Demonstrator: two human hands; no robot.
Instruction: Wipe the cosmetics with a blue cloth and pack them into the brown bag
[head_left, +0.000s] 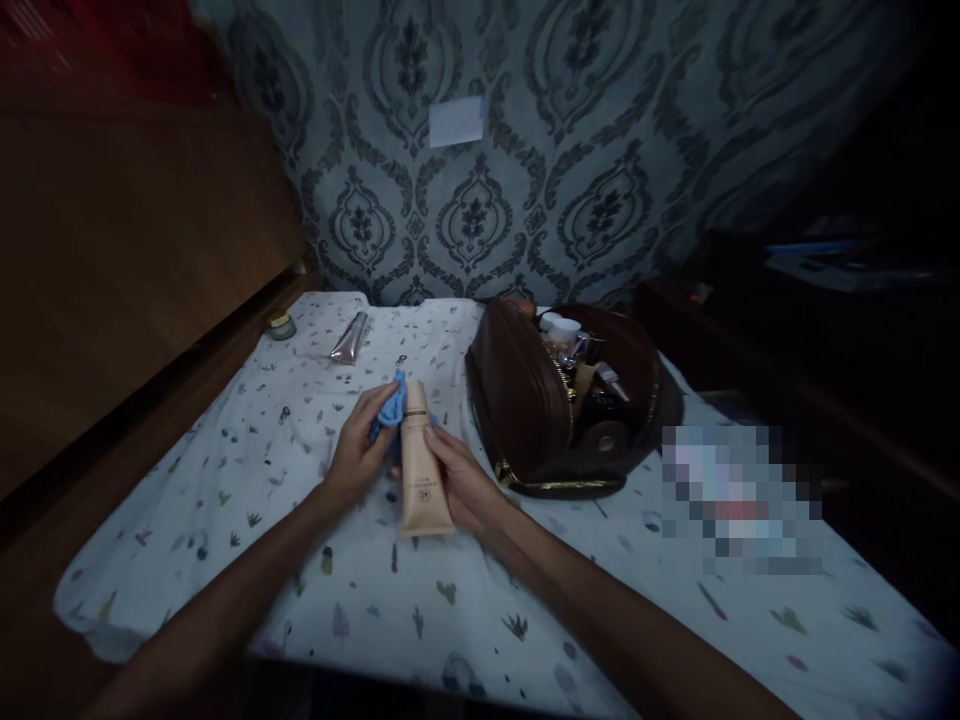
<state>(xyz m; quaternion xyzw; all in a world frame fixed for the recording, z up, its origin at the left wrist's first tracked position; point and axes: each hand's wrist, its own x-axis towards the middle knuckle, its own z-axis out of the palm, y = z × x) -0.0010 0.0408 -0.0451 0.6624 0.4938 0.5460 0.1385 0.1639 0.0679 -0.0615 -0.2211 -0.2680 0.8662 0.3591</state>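
Observation:
My right hand (457, 465) grips a beige squeeze tube (424, 480) with its cap end pointing away from me and small dark print on its front. In my left hand (361, 440) is a bunched blue cloth (391, 402), held against the cap end of the tube. Both hands are above the patterned white sheet (345, 600). To the right of my hands stands a brown toiletry bag (517, 390), unzipped, with several bottles and tubes inside. Its lower contents are hidden in shadow.
A small jar with a yellowish lid (281, 326) and a shiny pinkish tube (350, 338) rest near the sheet's far left. A blurred-out patch (739, 500) covers something on the right. Wooden furniture (135, 260) borders the left side; patterned wallpaper (472, 220) rises behind.

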